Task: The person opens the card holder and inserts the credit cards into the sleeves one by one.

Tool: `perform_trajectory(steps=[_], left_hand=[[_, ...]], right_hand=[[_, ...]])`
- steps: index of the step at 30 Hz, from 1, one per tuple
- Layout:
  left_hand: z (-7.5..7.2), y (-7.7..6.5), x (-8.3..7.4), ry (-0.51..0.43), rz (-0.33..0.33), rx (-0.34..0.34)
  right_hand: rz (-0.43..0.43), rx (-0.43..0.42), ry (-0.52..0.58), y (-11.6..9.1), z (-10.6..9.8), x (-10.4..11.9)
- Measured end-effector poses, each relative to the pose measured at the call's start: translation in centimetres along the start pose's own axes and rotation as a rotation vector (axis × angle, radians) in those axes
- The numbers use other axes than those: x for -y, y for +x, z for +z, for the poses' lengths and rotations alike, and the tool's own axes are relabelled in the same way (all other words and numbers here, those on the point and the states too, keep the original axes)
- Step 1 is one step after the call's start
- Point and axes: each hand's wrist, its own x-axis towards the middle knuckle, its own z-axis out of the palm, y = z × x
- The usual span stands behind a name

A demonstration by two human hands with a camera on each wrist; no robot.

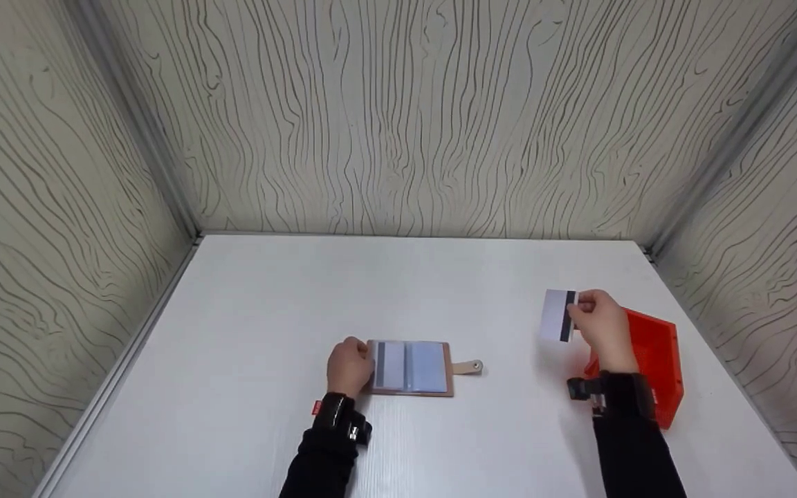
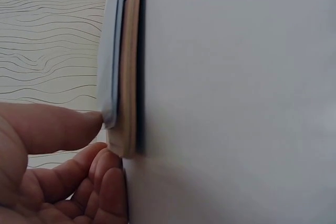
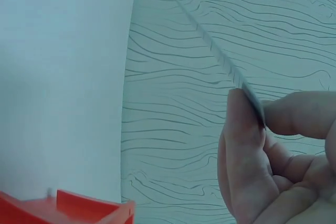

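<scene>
Dark-striped white card (image 1: 553,315), brown holder (image 1: 449,370), red basket (image 1: 656,346), wood-grained walls (image 1: 398,117)

Diffuse light, faint shadows on the table (image 1: 267,297), hazy left-wrist view

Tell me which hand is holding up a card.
The right hand, by the red bin, pinches the striped card; the left hand grips the open wallet.

I face a pale wall (image 1: 398,117) with dark, wavy grain; matching side walls (image 1: 25,207) stand left and right of me. Grey posts (image 1: 130,111) stand where they meet. My white table (image 1: 267,290) shines softly.
</scene>
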Motion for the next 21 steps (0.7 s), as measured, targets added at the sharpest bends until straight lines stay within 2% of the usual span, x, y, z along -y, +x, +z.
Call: perform_trajectory(steps=[12, 21], left_hand=[[0.0, 0.1, 0.2, -0.016, -0.013, 0.028], [-0.2, 0.0, 0.0, -0.018, 0.012, 0.001]], right_hand=[[-0.058, 0.049, 0.025, 0.0, 4.4, 0.9], [-0.069, 0.054, 0.08, -0.1, 7.6, 2.0]])
